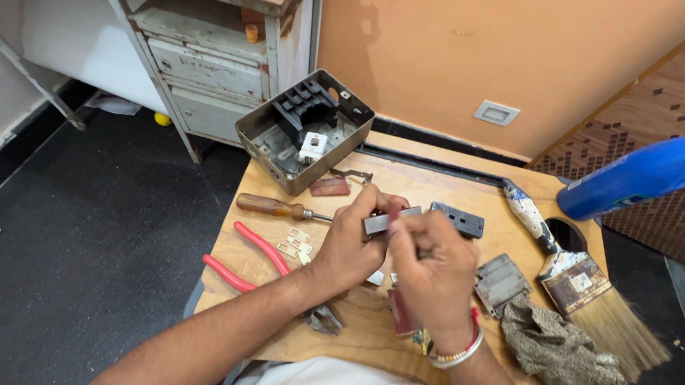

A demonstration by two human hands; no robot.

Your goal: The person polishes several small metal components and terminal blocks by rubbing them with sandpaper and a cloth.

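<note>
Over the middle of a small wooden table [429,177], my left hand [353,244] grips a small grey metal block [388,218] by its left end. My right hand [430,271] meets it from the right, with its fingertips pinched on the same block and a thin reddish piece at the tips. A dark rectangular part [457,219] lies just beyond my right hand. Under my right wrist a reddish-brown flat piece [402,313] rests on the wood.
An open grey metal box [305,130] with a black insert sits at the table's far left corner. A wooden-handled screwdriver [275,207], red-handled pliers [249,256], small metal clips [297,245], a grey plate [500,282], a crumpled rag [561,351], a paintbrush [572,275] and a blue bottle [640,175] surround my hands.
</note>
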